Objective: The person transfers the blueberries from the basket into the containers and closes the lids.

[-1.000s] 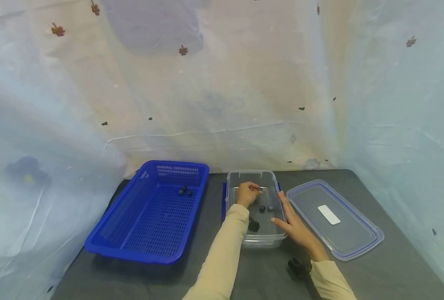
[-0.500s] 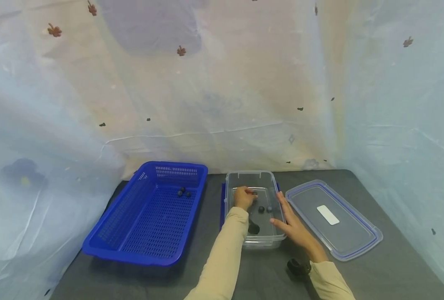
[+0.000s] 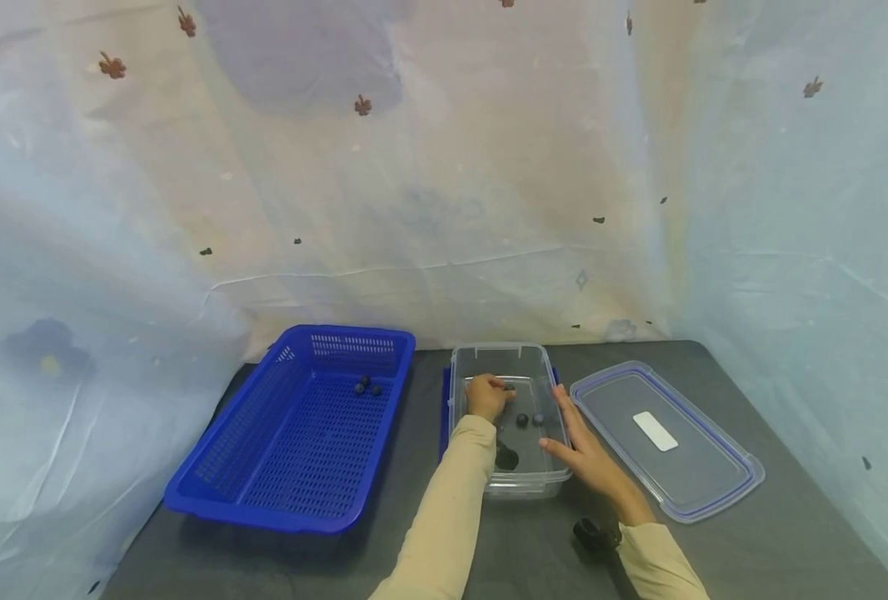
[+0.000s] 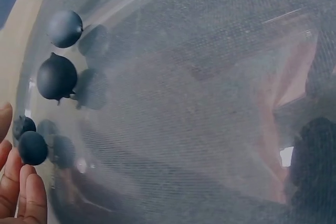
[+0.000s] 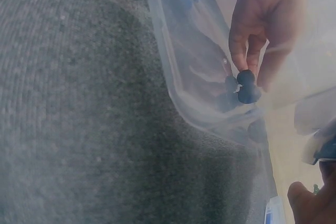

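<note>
My left hand (image 3: 487,397) reaches into the clear plastic box (image 3: 517,482), its thumb and fingertips round a small dark blueberry (image 5: 245,77). A second blueberry (image 5: 249,94) sits right beside that one, at the fingertips (image 4: 29,174) in the left wrist view. Nearer the front of the box lie two more, a dark blueberry (image 4: 56,77) and a paler blueberry (image 4: 65,28), side by side. My right hand (image 3: 590,450), thumb and fingers extended, rests along the box's right rim.
To the left stands a blue slotted basket (image 3: 369,467) with several blueberries (image 3: 365,387) near its back right corner. A clear lid (image 3: 687,479) with a blue seal and white label lies right of the box. Blue edging (image 3: 446,408) shows beneath the box.
My left hand has shifted slightly left and toward me inside the box, then stayed nearly still. The right hand keeps its place at the rim.
</note>
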{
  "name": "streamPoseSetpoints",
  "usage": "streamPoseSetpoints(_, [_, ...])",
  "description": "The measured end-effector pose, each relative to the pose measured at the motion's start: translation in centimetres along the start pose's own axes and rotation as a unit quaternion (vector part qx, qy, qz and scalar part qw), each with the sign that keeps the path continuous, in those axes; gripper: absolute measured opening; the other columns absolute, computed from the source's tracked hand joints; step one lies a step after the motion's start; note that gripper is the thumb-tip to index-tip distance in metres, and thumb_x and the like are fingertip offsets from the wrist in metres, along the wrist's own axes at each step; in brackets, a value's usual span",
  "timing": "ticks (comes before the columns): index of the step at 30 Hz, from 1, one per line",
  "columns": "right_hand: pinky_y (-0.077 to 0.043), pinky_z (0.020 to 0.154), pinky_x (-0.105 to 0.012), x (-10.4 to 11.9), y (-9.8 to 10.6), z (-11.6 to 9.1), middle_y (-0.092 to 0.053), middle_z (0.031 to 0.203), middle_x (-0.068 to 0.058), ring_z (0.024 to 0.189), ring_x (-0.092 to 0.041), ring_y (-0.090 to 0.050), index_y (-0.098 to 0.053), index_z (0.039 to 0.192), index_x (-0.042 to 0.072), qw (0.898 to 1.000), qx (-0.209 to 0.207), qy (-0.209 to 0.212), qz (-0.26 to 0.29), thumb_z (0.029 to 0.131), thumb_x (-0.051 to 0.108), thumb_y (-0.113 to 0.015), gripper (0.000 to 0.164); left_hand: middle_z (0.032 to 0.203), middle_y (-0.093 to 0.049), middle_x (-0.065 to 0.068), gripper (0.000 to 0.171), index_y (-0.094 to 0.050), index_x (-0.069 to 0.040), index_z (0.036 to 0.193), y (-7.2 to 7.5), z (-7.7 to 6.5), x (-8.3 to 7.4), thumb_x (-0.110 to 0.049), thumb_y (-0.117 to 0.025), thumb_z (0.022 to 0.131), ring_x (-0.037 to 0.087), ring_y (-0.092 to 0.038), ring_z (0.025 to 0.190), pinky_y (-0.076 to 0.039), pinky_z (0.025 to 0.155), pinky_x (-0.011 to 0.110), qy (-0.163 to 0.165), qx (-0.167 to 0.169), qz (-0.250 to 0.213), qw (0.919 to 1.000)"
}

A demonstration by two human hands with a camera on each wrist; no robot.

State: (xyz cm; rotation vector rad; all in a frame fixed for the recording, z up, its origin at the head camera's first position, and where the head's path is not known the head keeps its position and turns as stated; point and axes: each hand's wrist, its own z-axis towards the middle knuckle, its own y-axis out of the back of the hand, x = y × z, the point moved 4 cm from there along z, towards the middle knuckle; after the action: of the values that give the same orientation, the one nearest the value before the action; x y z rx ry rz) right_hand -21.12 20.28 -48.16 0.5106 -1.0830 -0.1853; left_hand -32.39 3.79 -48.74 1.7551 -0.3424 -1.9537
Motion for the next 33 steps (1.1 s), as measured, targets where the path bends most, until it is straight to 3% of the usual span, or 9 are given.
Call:
streamPoseSetpoints(2, [-0.006, 0.102, -0.072, 0.0, 0.0, 0.0, -0.002, 0.157, -0.027, 0.142, -0.047, -0.001, -0.009, 0.153, -0.001, 1.0, 0.001, 0.002, 0.001, 0.093, 0.016, -0.061, 0.082, 0.075, -0.069, 0.004, 0.023, -0.072, -0.003, 0.079, -0.1, 0.5, 0.2, -0.013, -0.089, 0.067, 0.028, -0.062, 0.082, -0.048, 0.08, 0.039, -0.003, 0.005, -0.009, 0.9999])
streamPoseSetpoints(3, [-0.006, 0.102, -0.072, 0.0, 0.0, 0.1, -0.002, 0.157, -0.027, 0.142, -0.047, -0.001, -0.009, 0.153, -0.002, 1.0, 0.001, 0.003, 0.001, 0.093, 0.016, -0.061, 0.082, 0.074, -0.069, 0.002, 0.024, -0.072, -0.006, 0.078, -0.7, 1.2, 1.0, -0.018, -0.09, 0.067, 0.026, -0.061, 0.08, -0.047, 0.079, 0.037, -0.023, -0.006, -0.019, 0.9995])
streamPoseSetpoints(6, [-0.006, 0.102, -0.072, 0.1, 0.0, 0.1, -0.002, 0.157, -0.028, 0.141, -0.047, -0.001, -0.009, 0.153, -0.002, 1.0, -0.002, 0.005, 0.003, 0.092, 0.015, -0.061, 0.082, 0.075, -0.069, 0.001, 0.026, -0.072, -0.008, 0.081, -0.7, 1.7, 1.0, -0.022, -0.09, 0.068, 0.023, -0.06, 0.078, -0.047, 0.077, 0.036, -0.028, -0.002, -0.029, 0.9992])
streamPoseSetpoints(9, [-0.006, 0.102, -0.072, 0.1, 0.1, 0.2, -0.002, 0.157, -0.028, 0.141, -0.047, -0.001, -0.009, 0.153, -0.002, 1.0, -0.004, 0.007, 0.003, 0.092, 0.015, -0.062, 0.082, 0.077, -0.069, 0.003, 0.025, -0.073, -0.006, 0.086, -0.2, 1.6, 0.2, -0.018, -0.088, 0.071, 0.022, -0.062, 0.075, -0.05, 0.073, 0.034, -0.014, 0.004, -0.054, 0.9984])
streamPoseSetpoints(10, [-0.006, 0.103, -0.071, 0.1, 0.1, 0.2, -0.002, 0.157, -0.028, 0.141, -0.047, -0.001, -0.009, 0.153, -0.002, 1.0, -0.004, 0.007, 0.004, 0.092, 0.015, -0.062, 0.082, 0.08, -0.069, 0.005, 0.025, -0.072, -0.003, 0.089, 0.6, 1.0, -1.0, -0.014, -0.087, 0.072, 0.023, -0.063, 0.077, -0.051, 0.073, 0.036, 0.009, 0.018, -0.055, 0.9983])
streamPoseSetpoints(19, [-0.006, 0.101, -0.073, -0.1, 0.0, 0.1, -0.002, 0.157, -0.028, 0.141, -0.048, 0.0, -0.009, 0.153, -0.001, 1.0, -0.001, 0.008, 0.007, 0.092, 0.015, -0.062, 0.082, 0.088, -0.067, 0.002, 0.026, -0.072, -0.005, 0.097, 2.9, 1.1, -4.0, -0.022, -0.081, 0.08, 0.018, -0.062, 0.082, -0.051, 0.075, 0.032, 0.024, 0.037, -0.098, 0.9942])
streamPoseSetpoints(28, [-0.006, 0.101, -0.073, -0.1, -0.1, 0.1, -0.002, 0.157, -0.027, 0.141, -0.048, 0.0, -0.009, 0.154, -0.001, 1.0, -0.004, 0.01, 0.009, 0.092, 0.013, -0.062, 0.082, 0.079, -0.062, -0.001, 0.017, -0.072, -0.008, 0.092, 5.2, 1.3, -6.2, -0.021, -0.078, 0.084, 0.012, -0.057, 0.071, -0.046, 0.062, 0.026, -0.06, 0.049, -0.131, 0.9883])
streamPoseSetpoints(33, [-0.006, 0.101, -0.073, -0.2, 0.0, 0.1, -0.002, 0.157, -0.027, 0.141, -0.048, 0.0, -0.01, 0.153, -0.001, 1.0, -0.004, 0.01, 0.007, 0.091, 0.012, -0.063, 0.083, 0.082, -0.063, 0.0, 0.018, -0.072, -0.006, 0.094, 6.8, 1.4, -6.9, -0.021, -0.077, 0.085, 0.014, -0.059, 0.076, -0.048, 0.066, 0.028, -0.1, 0.056, -0.135, 0.9842])
